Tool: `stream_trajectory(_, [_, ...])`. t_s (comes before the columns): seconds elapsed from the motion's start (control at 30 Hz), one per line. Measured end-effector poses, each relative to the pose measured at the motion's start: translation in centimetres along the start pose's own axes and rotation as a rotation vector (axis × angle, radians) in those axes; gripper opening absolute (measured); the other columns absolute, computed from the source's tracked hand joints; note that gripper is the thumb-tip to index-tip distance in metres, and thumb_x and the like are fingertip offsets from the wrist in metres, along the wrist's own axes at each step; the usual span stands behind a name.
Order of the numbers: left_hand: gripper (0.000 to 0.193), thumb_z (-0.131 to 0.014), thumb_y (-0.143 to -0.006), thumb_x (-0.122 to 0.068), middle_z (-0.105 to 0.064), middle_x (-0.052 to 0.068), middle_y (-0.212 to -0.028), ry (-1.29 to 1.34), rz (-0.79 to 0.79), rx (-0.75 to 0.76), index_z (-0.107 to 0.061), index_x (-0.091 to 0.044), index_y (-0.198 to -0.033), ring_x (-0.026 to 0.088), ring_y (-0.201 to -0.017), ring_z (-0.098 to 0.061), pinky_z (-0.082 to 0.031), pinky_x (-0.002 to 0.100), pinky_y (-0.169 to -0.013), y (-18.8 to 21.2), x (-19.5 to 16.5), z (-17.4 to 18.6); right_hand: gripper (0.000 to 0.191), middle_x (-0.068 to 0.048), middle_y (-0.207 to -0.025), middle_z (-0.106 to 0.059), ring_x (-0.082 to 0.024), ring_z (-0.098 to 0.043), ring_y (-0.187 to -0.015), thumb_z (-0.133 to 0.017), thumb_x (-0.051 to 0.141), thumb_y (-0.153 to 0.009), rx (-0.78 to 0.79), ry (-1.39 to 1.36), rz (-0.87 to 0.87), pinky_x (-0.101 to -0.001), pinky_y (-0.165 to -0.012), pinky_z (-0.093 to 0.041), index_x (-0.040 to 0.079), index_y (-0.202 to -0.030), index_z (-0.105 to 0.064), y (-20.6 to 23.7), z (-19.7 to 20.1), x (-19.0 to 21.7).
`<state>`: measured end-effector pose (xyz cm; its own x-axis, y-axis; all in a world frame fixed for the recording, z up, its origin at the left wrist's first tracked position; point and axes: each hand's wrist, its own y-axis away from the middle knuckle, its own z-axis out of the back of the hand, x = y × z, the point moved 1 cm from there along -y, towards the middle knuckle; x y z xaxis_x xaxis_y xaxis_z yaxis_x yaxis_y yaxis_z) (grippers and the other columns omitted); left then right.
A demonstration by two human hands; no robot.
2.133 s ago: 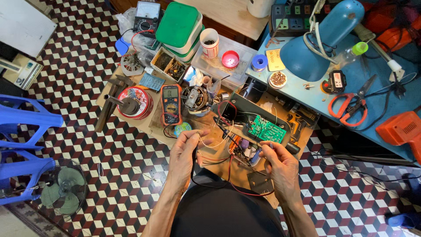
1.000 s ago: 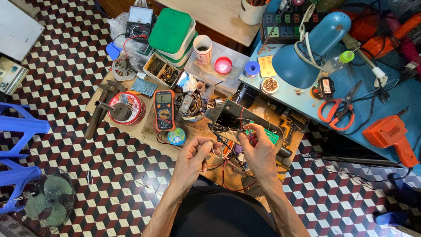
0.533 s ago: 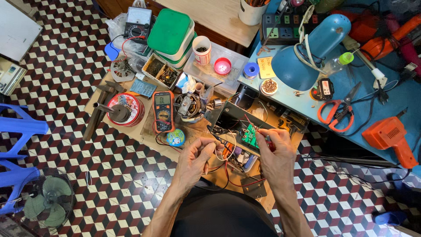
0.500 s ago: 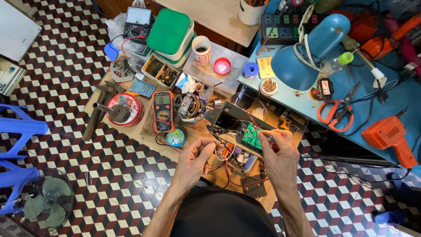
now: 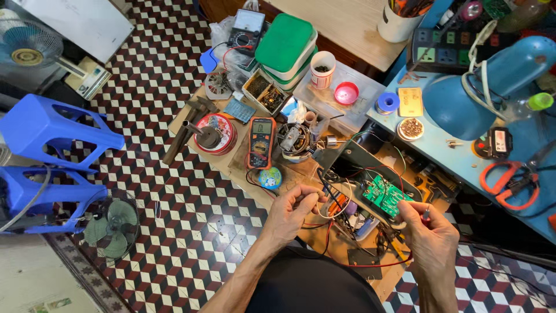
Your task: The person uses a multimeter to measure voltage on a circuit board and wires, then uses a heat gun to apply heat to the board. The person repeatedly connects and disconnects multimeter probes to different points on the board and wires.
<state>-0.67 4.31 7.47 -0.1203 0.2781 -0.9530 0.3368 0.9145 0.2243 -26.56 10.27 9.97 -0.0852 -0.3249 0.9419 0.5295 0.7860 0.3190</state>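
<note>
Left hand [image 5: 294,210] is pinched shut on a thin pale wire [image 5: 331,203], low over the near edge of the wooden board [image 5: 246,169]. Right hand [image 5: 430,236] is closed round a red probe [image 5: 427,217], its tip just beside the green circuit board [image 5: 383,196]. That circuit board sits between the two hands, nearer the right one, among tangled red and black leads. The orange multimeter [image 5: 261,142] lies further off to the left, beside the round red tin [image 5: 215,132].

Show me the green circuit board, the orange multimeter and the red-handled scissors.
green circuit board [image 5: 383,195], head view, middle of its face
orange multimeter [image 5: 261,142], head view, its dial
red-handled scissors [image 5: 505,184], head view, handle loop
</note>
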Motion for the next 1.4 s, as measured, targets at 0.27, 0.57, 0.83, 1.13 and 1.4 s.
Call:
stream_trajectory(0.27, [0.024, -0.058, -0.103, -0.017, -0.074, 0.005, -0.104, 0.027, 0.011, -0.049, -0.066, 0.003, -0.113, 0.006, -0.081, -0.06, -0.05, 0.021, -0.075, 0.0, -0.2, -0.2, 0.02, -0.005, -0.07, -0.063, -0.003, -0.04, -0.048, -0.068, 0.011, -0.097, 0.111, -0.065, -0.103, -0.0191, -0.042, -0.025, -0.003, -0.11, -0.074, 0.8, -1.0, 1.2])
stream_trajectory(0.57, [0.04, -0.051, -0.101, -0.019, -0.073, 0.004, -0.099, -0.078, 0.114, -0.324, -0.053, -0.007, -0.139, 0.01, -0.08, -0.061, -0.051, 0.025, -0.071, -0.3, 4.1, 2.3, 0.029, -0.006, -0.079, -0.071, -0.001, -0.036, -0.044, -0.068, 0.008, -0.09, 0.089, -0.064, -0.138, -0.0192, -0.037, -0.024, 0.003, -0.118, -0.07, 0.9, 1.6, 1.7])
stream_trajectory(0.83, [0.037, -0.051, -0.106, -0.025, -0.072, 0.012, -0.108, -0.235, 0.062, -0.367, -0.061, -0.001, -0.132, 0.014, -0.09, -0.063, -0.052, 0.03, -0.079, -3.4, 5.4, 1.8, 0.016, -0.007, -0.078, -0.071, -0.002, -0.038, -0.043, -0.066, 0.015, -0.097, 0.083, -0.353, -0.164, -0.0195, -0.036, -0.025, -0.001, -0.093, -0.068, -0.7, 3.4, -0.8])
stream_trajectory(1.13, [0.041, -0.061, -0.096, -0.028, -0.072, 0.011, -0.111, -0.836, 0.003, -0.433, -0.064, -0.005, -0.13, 0.021, -0.08, -0.068, -0.052, 0.036, -0.076, -0.6, -1.8, 1.3, 0.02, -0.005, -0.075, -0.069, -0.001, -0.038, -0.046, -0.066, 0.017, -0.1, 0.041, -0.263, 0.02, -0.0196, -0.04, -0.027, -0.002, -0.092, -0.069, 0.2, 2.8, 0.7])
stream_trajectory(1.4, [0.031, -0.072, -0.093, -0.022, -0.073, 0.018, -0.107, -0.773, -0.528, 0.262, -0.069, 0.002, -0.112, 0.029, -0.092, -0.069, -0.053, 0.035, -0.081, -0.8, -5.9, -10.1, 0.02, -0.002, -0.077, -0.07, 0.001, -0.037, -0.05, -0.064, 0.02, -0.102, -0.19, 0.079, 0.122, -0.0182, -0.042, -0.028, 0.002, -0.098, -0.072, 2.2, 1.8, 3.8])
